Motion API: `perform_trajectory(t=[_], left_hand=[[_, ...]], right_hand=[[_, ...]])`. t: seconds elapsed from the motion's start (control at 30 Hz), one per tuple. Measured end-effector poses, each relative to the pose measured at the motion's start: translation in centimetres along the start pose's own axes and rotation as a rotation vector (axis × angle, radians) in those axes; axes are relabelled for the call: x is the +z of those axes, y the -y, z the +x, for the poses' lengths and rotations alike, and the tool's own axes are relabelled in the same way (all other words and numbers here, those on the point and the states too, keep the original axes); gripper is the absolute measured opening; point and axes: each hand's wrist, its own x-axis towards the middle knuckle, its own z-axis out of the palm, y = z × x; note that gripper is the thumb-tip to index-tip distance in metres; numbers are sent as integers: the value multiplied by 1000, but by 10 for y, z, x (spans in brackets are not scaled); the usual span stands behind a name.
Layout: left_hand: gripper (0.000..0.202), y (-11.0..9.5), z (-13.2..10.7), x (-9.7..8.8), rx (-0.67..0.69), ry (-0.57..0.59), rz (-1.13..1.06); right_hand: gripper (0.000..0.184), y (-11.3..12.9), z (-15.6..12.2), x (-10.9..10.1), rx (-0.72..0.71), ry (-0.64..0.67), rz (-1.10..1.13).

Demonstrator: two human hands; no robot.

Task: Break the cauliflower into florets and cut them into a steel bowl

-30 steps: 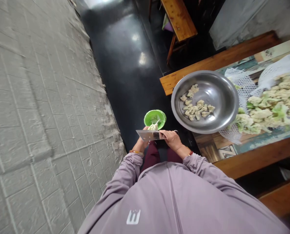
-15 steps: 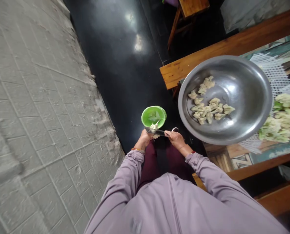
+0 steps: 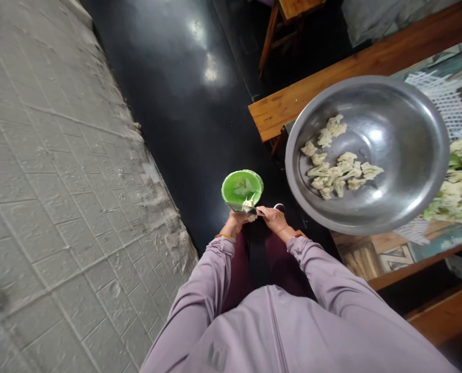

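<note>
My left hand is closed round a pale cauliflower piece, held over my lap just in front of a small green bowl on the dark floor. My right hand grips the handle of a cleaver, whose blade lies against the cauliflower piece. To the right, a large steel basin on the table holds several cut florets.
A heap of uncut cauliflower lies on white netting at the table's right. The wooden table edge runs beside the basin. A grey brick wall fills the left. A wooden stool stands at the back.
The view has tipped down and right, so the basin looms larger. The cleaver's blade has turned from broadside to nearly edge-on against the cauliflower piece. Both hands stay together above the lap.
</note>
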Motion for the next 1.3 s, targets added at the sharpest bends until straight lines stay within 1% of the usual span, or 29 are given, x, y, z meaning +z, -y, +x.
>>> perform_trajectory(t=[0.1,0.17,0.27,0.37,0.47,0.53,0.63,0.7,0.77,0.83,0.9,1.0,1.07,1.17,1.3], left_hand=[[38,-9,2,-2,-93,-91,59],[42,-15,2,-3,-130,-111,87],[42,-22,2,-2,-147,-121,102],[47,-26,-1,-2,-127,-120,83],[55,-36,-16,-3,-55,-76,9],[60,-48,-34,-1,14,3,-61],[60,-75,-71,8,119,139,-121],[57,-97,-100,18,204,197,-135],[55,-120,-129,29,291,239,-132],[55,-142,-157,41,367,268,-106],[55,-161,-180,56,435,287,-61],[53,-181,-204,85,531,305,-8],[52,-188,-210,112,557,322,3],[50,-190,-209,159,550,353,12],[51,-185,-200,225,552,345,44]], right_hand=[[29,-18,0,4,75,41,13],[27,-30,-1,5,127,40,11],[28,-43,-1,5,182,20,17],[32,-43,0,5,229,-28,54],[31,-33,-1,2,311,-132,187],[28,-20,-7,-2,345,-179,308],[27,6,-24,-15,346,-186,476],[28,29,-41,-30,326,-191,569],[32,53,-61,-50,294,-204,653],[37,76,-84,-73,257,-221,725],[41,93,-108,-97,237,-258,791],[43,105,-142,-136,256,-382,886],[44,103,-160,-164,270,-491,939],[49,88,-177,-209,277,-611,999],[46,59,-183,-267,299,-731,1157]])
